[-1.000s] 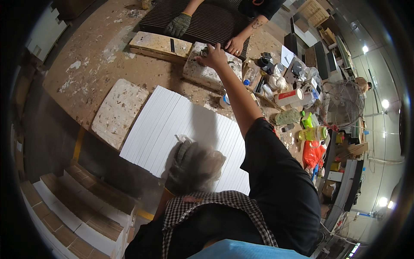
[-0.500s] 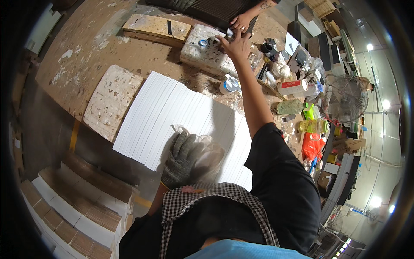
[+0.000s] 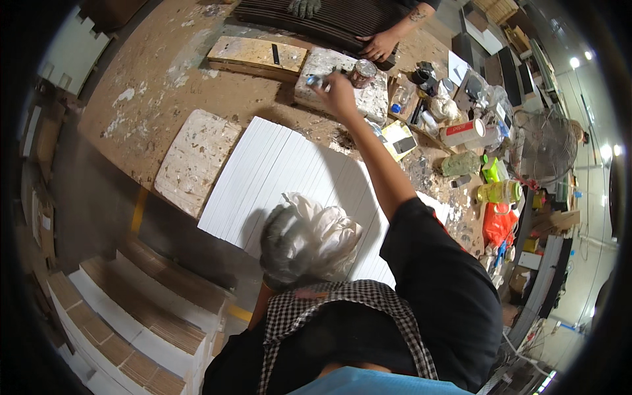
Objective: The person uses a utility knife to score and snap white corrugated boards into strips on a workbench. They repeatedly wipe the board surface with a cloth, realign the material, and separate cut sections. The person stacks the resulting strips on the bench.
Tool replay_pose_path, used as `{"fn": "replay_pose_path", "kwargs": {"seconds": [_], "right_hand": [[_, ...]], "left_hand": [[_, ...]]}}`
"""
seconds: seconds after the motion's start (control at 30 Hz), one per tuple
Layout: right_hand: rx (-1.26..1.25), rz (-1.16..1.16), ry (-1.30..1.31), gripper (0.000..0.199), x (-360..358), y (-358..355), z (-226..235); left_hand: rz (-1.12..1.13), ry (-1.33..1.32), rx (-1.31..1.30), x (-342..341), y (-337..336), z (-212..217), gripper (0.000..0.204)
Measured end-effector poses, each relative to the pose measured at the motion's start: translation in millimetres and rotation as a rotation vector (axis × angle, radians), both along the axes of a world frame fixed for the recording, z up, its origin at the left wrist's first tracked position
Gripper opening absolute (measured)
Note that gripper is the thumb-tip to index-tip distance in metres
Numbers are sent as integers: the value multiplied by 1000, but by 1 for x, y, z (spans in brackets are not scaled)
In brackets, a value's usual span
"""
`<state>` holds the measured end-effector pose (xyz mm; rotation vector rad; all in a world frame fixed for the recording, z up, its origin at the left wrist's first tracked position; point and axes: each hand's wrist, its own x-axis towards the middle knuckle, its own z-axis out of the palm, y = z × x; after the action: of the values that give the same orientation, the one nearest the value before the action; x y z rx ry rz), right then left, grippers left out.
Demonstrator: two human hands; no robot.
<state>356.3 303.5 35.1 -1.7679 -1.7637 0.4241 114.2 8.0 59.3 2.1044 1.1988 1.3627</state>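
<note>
My left hand [image 3: 286,245], in a grey work glove, is smeared by motion beside a crumpled white cloth [image 3: 331,232]. Both are over a row of narrow white strips [image 3: 263,161], packed side by side on the workbench. My bare right hand [image 3: 338,96] reaches to a paint-spattered white block [image 3: 374,105]. Its fingers are closed around a small blue cap [image 3: 312,80], partly covered by them. Just right of the hand, a reddish-brown glass jar [image 3: 363,74] stands on the block.
Another person's bare hand [image 3: 379,46] and gloved hand [image 3: 304,8] rest on a dark ribbed panel [image 3: 296,20] across the bench. A stained board [image 3: 197,155] lies left of the strips. Bottles and a red-and-white canister [image 3: 461,132] crowd the right side. Stacked boards [image 3: 151,289] stand lower left.
My right hand has left the jar beside the other person's hand and moved to the blue cap. The other person's bare hand has drawn back onto the panel. More white cloth shows beside my left hand.
</note>
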Motion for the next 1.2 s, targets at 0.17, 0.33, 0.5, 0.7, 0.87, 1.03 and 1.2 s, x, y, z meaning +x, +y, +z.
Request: {"fn": "replay_pose_path", "kwargs": {"seconds": [0.17,0.33,0.5,0.7,0.87,1.03,1.2], "right_hand": [[18,603,276,42,-38,-202,64],[-14,358,234,65,-36,-308,95],[-148,-64,497,37,-27,-356,118],[56,-72,369,33,-28,-380,126],[216,-24,46,39,-33,-379,134],[205,-21,-46,39,-30,-380,138],[204,-24,-45,36,-25,-377,138]], "left_hand": [[2,-528,-597,-11,-1,21,53],[-344,-886,-1103,3,4,8,60],[-464,-1266,-1241,41,-3,1,55],[-615,-1358,-1145,49,-4,23,54],[-600,-1230,-1018,50,-6,28,53],[-586,-1156,-954,51,-7,27,49],[-587,-1161,-938,55,-8,24,48]]}}
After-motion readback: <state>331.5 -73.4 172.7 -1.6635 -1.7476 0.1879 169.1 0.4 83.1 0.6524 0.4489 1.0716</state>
